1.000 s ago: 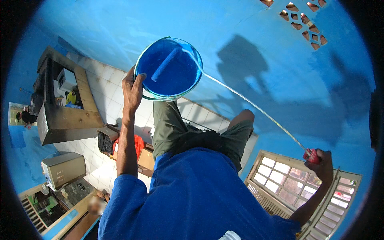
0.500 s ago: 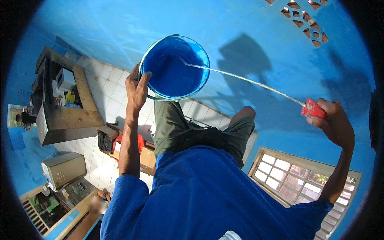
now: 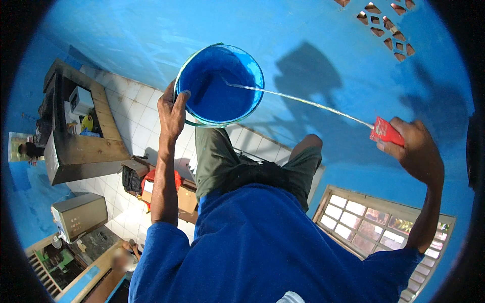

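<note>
A bucket (image 3: 252, 65), blue-coated inside, is held up in front of me above my legs. My left hand (image 3: 173, 107) grips its left rim, with the thumb over the edge and the other fingers mostly hidden outside it. In my right hand (image 3: 415, 145), closed around a red handle, is a paint roller (image 3: 323, 106) with a long thin metal rod. The rod slants left across the bucket's right rim and bends inside. At its end, a dark blue long shape, seemingly the roller head, lies in the bucket.
A blue wall (image 3: 151, 40) rises ahead, with vent holes (image 3: 386, 25) at upper right. A barred window (image 3: 374, 227) is at lower right. Left below stand a wooden cabinet (image 3: 91, 156), a boxy appliance (image 3: 81, 214) and boxes (image 3: 187, 199) on the tiled floor (image 3: 144, 118). Another person (image 3: 124, 260) is at lower left.
My right hand has moved slightly left and down, pushing the roller's rod deeper leftward into the bucket. The bucket has tilted and shifted a little; my left hand keeps its grip.
</note>
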A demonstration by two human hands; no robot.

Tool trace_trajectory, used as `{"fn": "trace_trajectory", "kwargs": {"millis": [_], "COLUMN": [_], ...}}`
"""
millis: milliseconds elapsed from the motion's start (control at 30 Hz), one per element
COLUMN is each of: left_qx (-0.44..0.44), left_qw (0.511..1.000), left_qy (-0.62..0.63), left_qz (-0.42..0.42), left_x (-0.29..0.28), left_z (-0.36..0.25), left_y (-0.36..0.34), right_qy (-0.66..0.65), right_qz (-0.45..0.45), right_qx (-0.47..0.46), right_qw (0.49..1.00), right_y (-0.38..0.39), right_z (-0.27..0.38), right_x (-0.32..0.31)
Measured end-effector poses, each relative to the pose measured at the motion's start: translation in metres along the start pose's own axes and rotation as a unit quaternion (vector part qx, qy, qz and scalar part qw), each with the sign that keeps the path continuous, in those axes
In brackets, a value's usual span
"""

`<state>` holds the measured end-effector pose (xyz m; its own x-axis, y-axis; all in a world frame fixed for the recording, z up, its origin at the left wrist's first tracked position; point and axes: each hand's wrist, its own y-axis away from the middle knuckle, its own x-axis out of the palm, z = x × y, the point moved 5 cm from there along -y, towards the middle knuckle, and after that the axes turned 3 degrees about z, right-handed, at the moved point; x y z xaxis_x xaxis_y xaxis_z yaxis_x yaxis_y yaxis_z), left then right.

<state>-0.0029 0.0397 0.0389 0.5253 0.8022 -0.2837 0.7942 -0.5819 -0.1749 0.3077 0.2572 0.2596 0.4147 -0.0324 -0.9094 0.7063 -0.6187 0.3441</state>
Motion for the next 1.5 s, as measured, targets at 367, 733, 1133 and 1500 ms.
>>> {"fn": "trace_trajectory", "kwargs": {"millis": [367, 733, 1133, 1500], "left_qx": [-0.047, -0.056, -0.064, -0.037], "left_qw": [0.997, 0.995, 0.994, 0.996], "left_qy": [0.05, 0.061, 0.067, 0.071], "left_qz": [-0.04, -0.053, -0.061, -0.05], "left_x": [-0.003, -0.002, -0.004, -0.004], "left_z": [0.021, 0.022, 0.017, 0.025], "left_y": [-0.009, -0.005, -0.006, -0.01], "right_qy": [-0.08, -0.125, -0.445, -0.735], "right_qz": [-0.119, -0.232, 0.099, 0.224], "right_qx": [0.033, -0.028, 0.074, 0.045], "right_qw": [0.989, 0.964, 0.887, 0.638], "right_y": [0.076, 0.089, 0.09, 0.114], "right_z": [-0.059, -0.061, -0.074, -0.041], "right_x": [0.062, 0.156, 0.245, 0.261]}}
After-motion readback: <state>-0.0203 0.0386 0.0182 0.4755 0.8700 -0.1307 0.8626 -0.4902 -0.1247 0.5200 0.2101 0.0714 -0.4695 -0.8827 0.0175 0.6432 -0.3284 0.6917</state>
